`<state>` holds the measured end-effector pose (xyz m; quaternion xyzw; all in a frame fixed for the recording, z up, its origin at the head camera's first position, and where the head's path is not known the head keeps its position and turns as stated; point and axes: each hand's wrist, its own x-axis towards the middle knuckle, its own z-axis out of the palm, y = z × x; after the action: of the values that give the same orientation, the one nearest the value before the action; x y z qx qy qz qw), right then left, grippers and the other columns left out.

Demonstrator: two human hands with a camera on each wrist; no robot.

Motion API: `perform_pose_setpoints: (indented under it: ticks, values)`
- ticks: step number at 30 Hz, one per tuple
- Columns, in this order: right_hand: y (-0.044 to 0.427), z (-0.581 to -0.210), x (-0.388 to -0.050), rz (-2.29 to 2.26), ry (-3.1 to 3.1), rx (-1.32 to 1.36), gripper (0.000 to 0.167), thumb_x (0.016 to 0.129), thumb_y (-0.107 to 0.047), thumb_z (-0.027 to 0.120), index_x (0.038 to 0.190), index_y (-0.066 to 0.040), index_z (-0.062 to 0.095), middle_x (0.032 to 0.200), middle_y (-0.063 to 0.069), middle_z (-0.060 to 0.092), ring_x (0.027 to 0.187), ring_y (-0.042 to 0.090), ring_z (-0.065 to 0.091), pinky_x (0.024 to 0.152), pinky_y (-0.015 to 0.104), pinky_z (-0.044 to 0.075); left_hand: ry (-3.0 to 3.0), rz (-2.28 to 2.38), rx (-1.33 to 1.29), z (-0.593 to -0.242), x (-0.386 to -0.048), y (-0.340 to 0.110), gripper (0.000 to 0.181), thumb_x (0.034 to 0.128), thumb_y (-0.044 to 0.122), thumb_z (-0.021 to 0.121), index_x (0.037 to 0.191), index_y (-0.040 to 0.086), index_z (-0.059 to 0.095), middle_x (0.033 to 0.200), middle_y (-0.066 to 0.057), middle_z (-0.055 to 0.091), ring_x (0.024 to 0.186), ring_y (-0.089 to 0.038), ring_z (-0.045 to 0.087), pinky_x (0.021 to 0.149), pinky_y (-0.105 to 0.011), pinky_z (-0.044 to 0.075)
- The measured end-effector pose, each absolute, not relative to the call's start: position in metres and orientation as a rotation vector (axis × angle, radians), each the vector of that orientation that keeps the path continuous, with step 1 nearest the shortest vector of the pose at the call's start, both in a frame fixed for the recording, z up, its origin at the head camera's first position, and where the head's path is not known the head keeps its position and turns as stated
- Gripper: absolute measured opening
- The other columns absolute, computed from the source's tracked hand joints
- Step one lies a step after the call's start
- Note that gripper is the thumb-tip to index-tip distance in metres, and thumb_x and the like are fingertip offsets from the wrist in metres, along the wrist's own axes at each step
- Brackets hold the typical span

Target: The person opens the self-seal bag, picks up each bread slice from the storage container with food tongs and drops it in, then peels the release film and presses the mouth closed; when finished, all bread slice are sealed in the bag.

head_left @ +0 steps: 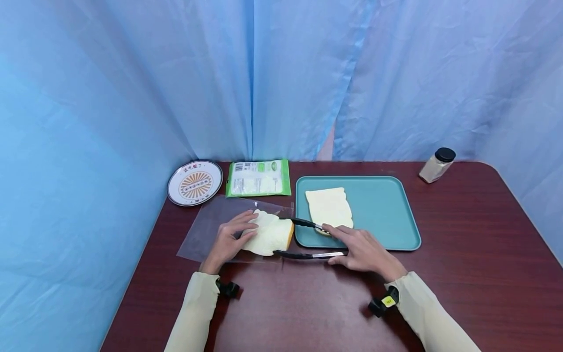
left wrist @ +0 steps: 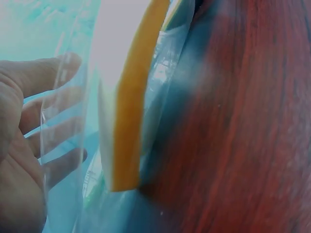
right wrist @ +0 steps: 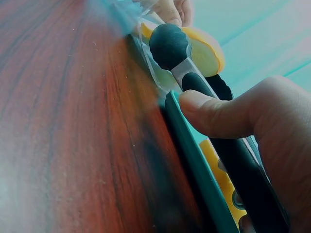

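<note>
Thick white bread (head_left: pixel 268 232) with an orange-brown crust (left wrist: pixel 130 111) lies at the left of the tray. Clear film of a plastic bag (head_left: pixel 204 232) shows beside and under it. My left hand (head_left: pixel 231 238) rests at the bread's left side, fingers extended over it; in the left wrist view, film crosses in front of these fingers (left wrist: pixel 63 133). My right hand (head_left: pixel 362 248) grips black-and-silver tongs (head_left: pixel 327 254), thumb along one arm. The tongs' arms are spread, their black tips at the near and far sides of the bread's right end.
A teal tray (head_left: pixel 382 210) holds another bread slice (head_left: pixel 329 208). Behind the bag lie a green-and-white packet (head_left: pixel 258 178) and a patterned plate (head_left: pixel 195 183). A black-capped jar (head_left: pixel 437 166) leans at the back right. Blue curtains (head_left: pixel 286 83) hang along the table's back and sides.
</note>
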<state>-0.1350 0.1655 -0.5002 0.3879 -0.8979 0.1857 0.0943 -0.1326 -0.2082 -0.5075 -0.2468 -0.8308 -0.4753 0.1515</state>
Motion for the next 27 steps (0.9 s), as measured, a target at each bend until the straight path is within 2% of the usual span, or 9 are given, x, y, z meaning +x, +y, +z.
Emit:
perform_pose_setpoints:
  ticks: [7, 15, 17, 23, 27]
  values:
    - [0.159, -0.5, -0.135, 0.554, -2.66, 1.16, 0.086, 0.074, -0.054, 0.083, 0.145, -0.016, 0.054, 0.112, 0.003, 0.073, 0.074, 0.013, 0.068, 0.062, 0.032, 0.055, -2.407, -1.353, -0.687, -0.504, -0.131, -0.205, 0.018, 0.0791, -0.01, 0.076, 0.096, -0.006, 0.077, 0.118, -0.028, 0.071, 0.123, -0.052, 0.057, 0.107, -0.046, 0.049]
    - [0.15, -0.5, -0.135, 0.566, -2.642, 1.166, 0.087, 0.073, -0.052, 0.085, 0.145, -0.015, 0.053, 0.111, 0.003, 0.073, 0.073, 0.013, 0.066, 0.061, 0.032, 0.054, -2.356, -1.386, -0.697, -0.478, -0.121, -0.197, 0.015, 0.0789, -0.014, 0.074, 0.093, -0.009, 0.076, 0.113, -0.032, 0.071, 0.12, -0.05, 0.06, 0.107, -0.04, 0.05]
    - [0.148, -0.5, -0.135, 0.567, -2.645, 1.169, 0.088, 0.073, -0.052, 0.084, 0.146, -0.015, 0.053, 0.111, 0.004, 0.073, 0.074, 0.013, 0.067, 0.062, 0.033, 0.055, -2.339, -1.388, -0.702, -0.476, -0.12, -0.196, 0.016, 0.0781, -0.015, 0.074, 0.093, -0.009, 0.075, 0.112, -0.033, 0.07, 0.119, -0.049, 0.061, 0.107, -0.041, 0.051]
    - [0.146, -0.502, -0.136, 0.548, -2.652, 1.176, 0.087, 0.074, -0.054, 0.083, 0.146, -0.016, 0.052, 0.111, 0.004, 0.072, 0.07, 0.011, 0.064, 0.063, 0.031, 0.055, -2.326, -1.428, -0.699, -0.475, -0.12, -0.195, 0.017, 0.0783, -0.015, 0.074, 0.094, -0.01, 0.075, 0.113, -0.033, 0.07, 0.118, -0.051, 0.06, 0.108, -0.032, 0.05]
    - [0.144, -0.502, -0.137, 0.55, -2.649, 1.177, 0.087, 0.074, -0.053, 0.084, 0.145, -0.014, 0.053, 0.11, 0.004, 0.072, 0.067, 0.01, 0.061, 0.062, 0.031, 0.054, -2.343, -1.441, -0.689, -0.474, -0.119, -0.195, 0.017, 0.0788, -0.014, 0.074, 0.095, -0.01, 0.075, 0.114, -0.032, 0.07, 0.119, -0.053, 0.059, 0.109, -0.034, 0.05]
